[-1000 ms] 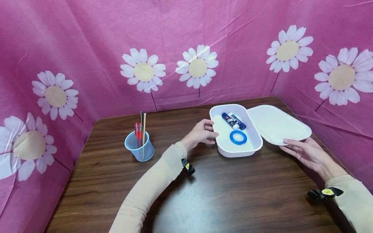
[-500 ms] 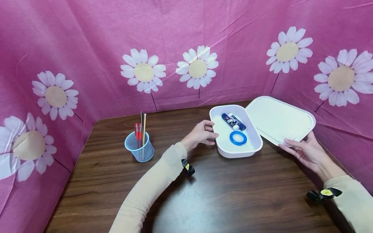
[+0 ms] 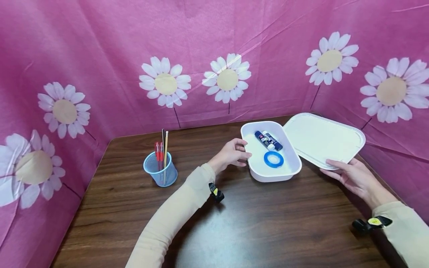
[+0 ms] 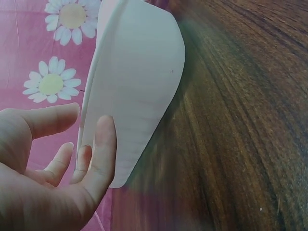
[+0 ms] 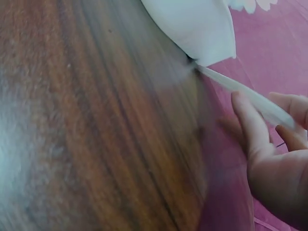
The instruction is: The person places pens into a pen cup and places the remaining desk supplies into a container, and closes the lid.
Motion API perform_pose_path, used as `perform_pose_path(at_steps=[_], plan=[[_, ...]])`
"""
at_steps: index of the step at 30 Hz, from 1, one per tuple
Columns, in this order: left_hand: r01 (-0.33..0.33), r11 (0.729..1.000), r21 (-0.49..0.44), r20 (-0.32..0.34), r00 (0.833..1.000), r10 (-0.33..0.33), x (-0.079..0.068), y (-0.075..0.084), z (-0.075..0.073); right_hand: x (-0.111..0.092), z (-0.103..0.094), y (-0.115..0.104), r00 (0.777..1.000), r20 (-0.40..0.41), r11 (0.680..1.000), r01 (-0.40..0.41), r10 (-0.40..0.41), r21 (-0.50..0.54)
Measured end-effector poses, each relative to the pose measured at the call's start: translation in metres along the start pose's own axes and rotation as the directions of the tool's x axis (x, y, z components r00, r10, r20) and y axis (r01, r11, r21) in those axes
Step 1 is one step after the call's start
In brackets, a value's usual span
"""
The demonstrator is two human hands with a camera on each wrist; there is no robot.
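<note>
Near the back right of the table stands a white plastic box (image 3: pixel 289 174), uncovered. Inside lie two dark blue glue sticks (image 3: pixel 269 140) and a roll of blue tape (image 3: pixel 273 159). My left hand (image 3: pixel 231 152) holds the box's left rim, one fingertip over the edge and another below it; the left wrist view shows the fingers (image 4: pixel 104 144) against the outer wall. Just right of the box, my right hand (image 3: pixel 355 178) pinches the near corner of a white lid (image 3: pixel 323 139), thumb on top and fingers under. The lid's left side reaches close to the box rim.
A blue mesh pen cup (image 3: pixel 161 173) with red pens (image 3: pixel 159 152) and a pencil (image 3: pixel 165 149) stands at the left of the brown wooden table (image 3: pixel 214 227). Pink flowered cloth (image 3: pixel 194 37) hangs behind the table and on both sides.
The lid, in my right hand, has tilted and shifted slightly to the right, its right corner rising and then settling a little. My left hand and the box look unmoved.
</note>
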State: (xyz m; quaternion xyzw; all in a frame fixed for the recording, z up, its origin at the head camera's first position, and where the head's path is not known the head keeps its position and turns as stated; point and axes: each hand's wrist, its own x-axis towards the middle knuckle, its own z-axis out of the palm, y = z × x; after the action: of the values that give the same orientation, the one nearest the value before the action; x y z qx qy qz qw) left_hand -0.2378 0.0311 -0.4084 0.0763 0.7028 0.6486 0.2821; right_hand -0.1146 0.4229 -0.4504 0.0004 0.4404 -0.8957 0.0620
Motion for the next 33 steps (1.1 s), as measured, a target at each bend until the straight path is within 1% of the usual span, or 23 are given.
perform_pose_path(at_steps=[5, 7, 9, 12, 14, 16, 19, 21, 24, 27, 30, 32, 33], plan=[[-0.013, 1.0, 0.021, -0.017, 1.0, 0.013, 0.002, 0.001, -0.001, 0.001, 0.004, 0.001, 0.996, 0.073, 0.998, 0.049, -0.047, -0.031], [-0.021, 1.0, 0.023, -0.019, 1.0, 0.021, 0.002, 0.002, -0.001, 0.001, 0.006, 0.001, 0.994, 0.079, 0.995, 0.077, -0.072, -0.062], [-0.026, 0.999, 0.021, -0.024, 0.999, 0.026, 0.003, 0.004, -0.001, 0.002, 0.009, 0.001, 0.993, 0.082, 0.993, 0.095, -0.09, -0.065], [-0.028, 0.999, 0.015, -0.027, 0.999, 0.028, 0.003, 0.005, -0.001, 0.001, 0.014, 0.0, 0.992, 0.029, 0.985, 0.125, -0.122, -0.12], [-0.026, 1.0, 0.006, -0.025, 0.999, 0.026, 0.003, 0.006, -0.001, 0.001, 0.017, -0.002, 0.992, 0.013, 0.984, 0.127, -0.126, -0.125], [-0.025, 1.0, -0.011, -0.016, 1.0, 0.025, 0.003, 0.007, -0.001, 0.0, 0.022, -0.003, 0.99, -0.017, 0.976, 0.133, -0.138, -0.171], [-0.031, 0.999, -0.032, 0.0, 1.0, 0.031, 0.003, 0.007, 0.0, 0.0, 0.027, -0.006, 0.987, -0.029, 0.97, 0.148, -0.157, -0.193], [-0.035, 0.999, -0.036, 0.004, 0.999, 0.036, 0.004, 0.007, 0.001, 0.001, 0.032, -0.008, 0.982, -0.046, 0.96, 0.168, -0.183, -0.225], [-0.045, 0.999, 0.001, -0.005, 0.999, 0.045, 0.004, 0.007, 0.001, 0.001, 0.038, -0.011, 0.975, -0.052, 0.946, 0.197, -0.217, -0.257], [-0.065, 0.996, 0.06, -0.026, 0.997, 0.066, 0.003, 0.01, 0.002, 0.002, 0.045, -0.012, 0.965, -0.076, 0.917, 0.21, -0.249, -0.338], [-0.101, 0.99, 0.1, -0.03, 0.994, 0.104, 0.001, 0.014, 0.003, 0.002, 0.051, -0.014, 0.958, -0.107, 0.881, 0.197, -0.267, -0.431], [-0.122, 0.987, 0.103, -0.021, 0.992, 0.125, -0.001, 0.018, 0.005, 0.003, 0.055, -0.016, 0.954, -0.123, 0.845, 0.176, -0.272, -0.505], [-0.128, 0.987, 0.097, -0.015, 0.991, 0.13, -0.001, 0.02, 0.005, 0.003, 0.056, -0.018, 0.951, -0.125, 0.805, 0.164, -0.282, -0.57]])
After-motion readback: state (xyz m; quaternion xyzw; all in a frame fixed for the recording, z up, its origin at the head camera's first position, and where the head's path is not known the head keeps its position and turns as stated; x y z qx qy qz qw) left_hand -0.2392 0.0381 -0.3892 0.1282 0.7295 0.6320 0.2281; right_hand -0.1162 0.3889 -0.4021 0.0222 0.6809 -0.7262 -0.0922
